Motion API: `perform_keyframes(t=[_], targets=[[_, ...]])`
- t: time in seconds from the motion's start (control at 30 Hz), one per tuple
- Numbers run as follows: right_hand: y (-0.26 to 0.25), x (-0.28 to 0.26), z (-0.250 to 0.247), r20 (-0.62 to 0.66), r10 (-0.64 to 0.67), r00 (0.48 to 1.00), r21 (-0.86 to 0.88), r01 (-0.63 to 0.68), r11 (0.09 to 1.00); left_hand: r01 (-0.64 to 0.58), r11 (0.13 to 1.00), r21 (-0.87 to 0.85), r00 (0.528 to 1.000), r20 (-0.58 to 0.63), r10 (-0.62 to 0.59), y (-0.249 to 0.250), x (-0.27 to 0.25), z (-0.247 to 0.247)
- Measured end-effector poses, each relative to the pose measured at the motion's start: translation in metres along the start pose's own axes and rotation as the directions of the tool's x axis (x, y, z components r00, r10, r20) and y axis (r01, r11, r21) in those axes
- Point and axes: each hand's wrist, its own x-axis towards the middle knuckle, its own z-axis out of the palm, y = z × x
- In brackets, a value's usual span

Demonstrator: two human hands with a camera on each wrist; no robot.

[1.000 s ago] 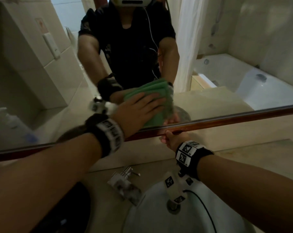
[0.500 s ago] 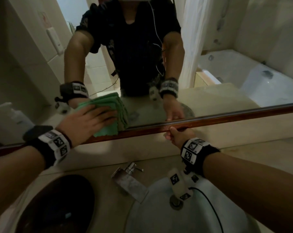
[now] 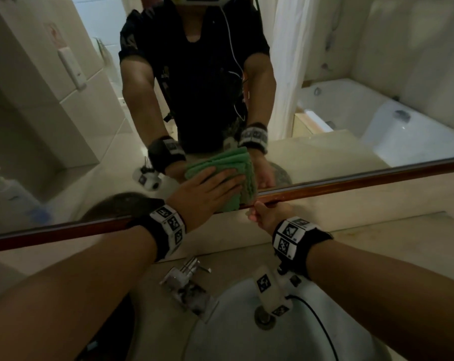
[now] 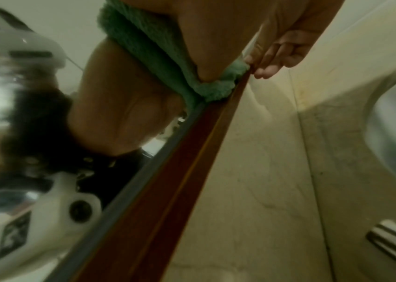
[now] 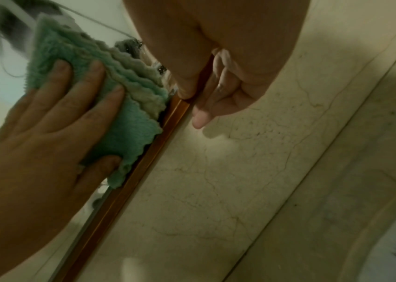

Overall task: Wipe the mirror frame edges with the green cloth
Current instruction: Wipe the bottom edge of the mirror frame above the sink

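Note:
The folded green cloth [image 3: 244, 185] lies against the lower edge of the mirror, overlapping the brown wooden mirror frame [image 3: 351, 184]. My left hand [image 3: 207, 190] presses it flat with straight, spread fingers. In the right wrist view the cloth [image 5: 127, 122] sits under the left hand [image 5: 54, 118], its scalloped edge on the frame [image 5: 129, 188]. My right hand [image 3: 266, 216] grips the frame just right of the cloth, thumb on top and fingers curled underneath [image 5: 226, 84]. The left wrist view shows the cloth [image 4: 158, 49] meeting the frame [image 4: 180, 171] beside the right hand [image 4: 286, 53].
A chrome faucet [image 3: 186, 285] and a white sink basin [image 3: 233, 334] lie below my arms. Pale marble backsplash [image 3: 364, 212] runs under the frame. The mirror reflects a person, a bathtub and a soap bottle [image 3: 9, 188] at the left.
My left hand slid the cloth left along the frame, then back right until it sits beside the right hand. The right hand has kept its hold on the frame.

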Motion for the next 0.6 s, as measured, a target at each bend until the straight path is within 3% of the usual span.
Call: perform_keyframes(t=[0.17, 0.27, 0.47, 0.6], targets=[[-0.001, 0.0, 0.003, 0.012, 0.011, 1.0, 0.036, -0.011, 0.999, -0.054, 0.998, 0.023, 0.999, 0.003, 0.054, -0.023, -0.019, -0.004], [0.0, -0.002, 0.004, 0.001, -0.012, 1.0, -0.043, 0.012, 0.999, -0.064, 0.995, 0.074, 0.998, 0.017, 0.063, -0.053, -0.07, -0.003], [-0.002, -0.005, 0.004, -0.003, 0.005, 1.0, 0.039, -0.005, 0.999, -0.027, 0.985, 0.172, 0.989, 0.149, 0.001, -0.098, -0.169, -0.01], [-0.002, -0.005, 0.003, -0.001, 0.0, 1.0, 0.013, 0.0, 1.0, -0.018, 0.98, 0.197, 0.996, 0.091, 0.0, -0.086, -0.164, -0.002]])
